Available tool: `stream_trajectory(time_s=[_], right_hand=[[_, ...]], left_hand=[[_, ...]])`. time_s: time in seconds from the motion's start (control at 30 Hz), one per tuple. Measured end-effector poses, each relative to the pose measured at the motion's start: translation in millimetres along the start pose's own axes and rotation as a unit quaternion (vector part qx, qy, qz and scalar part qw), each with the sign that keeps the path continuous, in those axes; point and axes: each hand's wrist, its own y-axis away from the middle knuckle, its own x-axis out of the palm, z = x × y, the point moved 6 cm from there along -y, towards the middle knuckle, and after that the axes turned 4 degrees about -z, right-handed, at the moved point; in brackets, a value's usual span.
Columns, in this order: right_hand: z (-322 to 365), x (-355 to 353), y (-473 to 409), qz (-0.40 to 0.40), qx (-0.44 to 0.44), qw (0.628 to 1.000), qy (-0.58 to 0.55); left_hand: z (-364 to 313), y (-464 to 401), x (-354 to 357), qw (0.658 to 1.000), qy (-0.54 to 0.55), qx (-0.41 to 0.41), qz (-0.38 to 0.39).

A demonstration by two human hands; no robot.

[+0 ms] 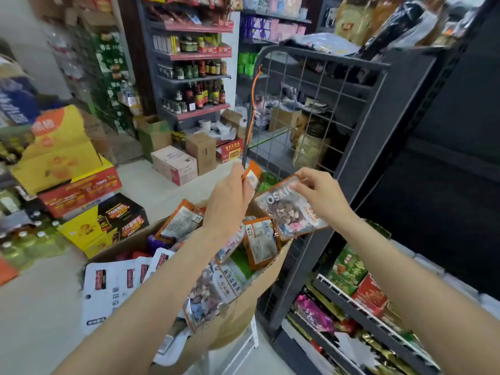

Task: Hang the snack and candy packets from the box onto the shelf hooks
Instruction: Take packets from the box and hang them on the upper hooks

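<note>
My right hand (320,197) pinches the top edge of a clear candy packet (288,212) with an orange border, held tilted in front of the wire grid panel (311,104). My left hand (230,197) is closed around the lower end of a dark hanging strip (247,131) that drops from the grid's top corner beside an orange cord. An orange packet (253,175) hangs on the strip right by my left fingers. Below both hands, the open cardboard box (243,301) holds several orange, green and clear snack packets.
The dark shelf unit (378,136) stands right of the grid, with boxed goods and wrapped snacks (351,274) on its lower white-railed shelves. Stacked cartons (81,190) line the left. Cardboard boxes (176,165) sit on the floor ahead, before shelves of bottles (200,93).
</note>
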Motion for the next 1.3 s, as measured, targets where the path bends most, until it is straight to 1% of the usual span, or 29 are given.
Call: stream_trajectory(time_s=[0.07, 0.13, 0.23, 0.37, 0.47, 0.57, 0.63, 0.7, 0.77, 0.83, 0.87, 0.93, 1.0, 1.03, 1.1, 1.2, 1.3], right_hand=[[14.9, -20.5, 0.2, 0.002, -0.025, 1.000, 0.017], [29.6, -47.3, 1.4, -0.018, -0.055, 0.998, 0.037], [44.0, -97.3, 9.3, -0.075, -0.084, 0.992, 0.064], [30.5, -170.3, 27.3, -0.150, -0.054, 0.985, 0.072], [22.7, -225.1, 45.9, -0.208, -0.043, 0.973, 0.093], [12.1, -280.5, 67.8, -0.254, -0.014, 0.963, 0.092], [-3.0, -318.2, 82.6, -0.264, 0.036, 0.961, 0.070], [-19.6, -351.0, 96.6, -0.253, 0.091, 0.963, 0.011], [-32.0, -377.0, 106.9, -0.253, 0.119, 0.956, -0.090], [-38.0, -403.6, 111.2, -0.292, 0.110, 0.935, -0.167], [-37.7, -417.7, 112.3, -0.321, 0.098, 0.925, -0.178], [-29.7, -443.0, 111.5, -0.371, 0.058, 0.915, -0.145], [-14.3, -462.8, 108.6, -0.401, 0.012, 0.914, -0.064], [-6.5, -471.5, 107.1, -0.414, -0.006, 0.910, -0.020], [5.0, -487.5, 104.3, -0.443, -0.021, 0.895, 0.047], [8.2, -501.3, 96.6, -0.451, -0.023, 0.888, 0.080], [8.1, -501.1, 91.3, -0.445, -0.029, 0.891, 0.088]], left_hand=[[-31.2, -12.2, -3.3, 0.999, 0.001, 0.037, 0.008], [-63.8, -24.6, -0.6, 0.996, 0.014, 0.076, 0.036], [-115.6, -36.5, 6.4, 0.983, 0.104, 0.121, 0.086], [-177.8, -43.3, 18.6, 0.955, 0.237, 0.127, 0.125], [-228.0, -46.3, 34.1, 0.945, 0.268, 0.126, 0.140], [-280.9, -51.6, 40.8, 0.947, 0.276, 0.136, 0.094], [-311.0, -57.3, 41.5, 0.942, 0.311, 0.113, 0.055], [-335.3, -63.0, 47.8, 0.927, 0.368, 0.063, 0.043], [-362.5, -66.3, 57.6, 0.913, 0.403, 0.038, 0.057], [-390.0, -68.3, 64.4, 0.900, 0.428, 0.047, 0.062], [-403.4, -68.6, 64.4, 0.898, 0.434, 0.058, 0.053], [-428.1, -67.4, 57.7, 0.906, 0.411, 0.095, 0.020], [-444.8, -66.4, 46.6, 0.916, 0.380, 0.127, -0.027], [-449.5, -66.7, 41.0, 0.917, 0.372, 0.137, -0.053], [-448.9, -73.2, 37.0, 0.920, 0.360, 0.127, -0.093], [-444.4, -82.6, 32.6, 0.936, 0.312, 0.109, -0.122], [-447.4, -88.1, 30.8, 0.944, 0.275, 0.123, -0.133]])
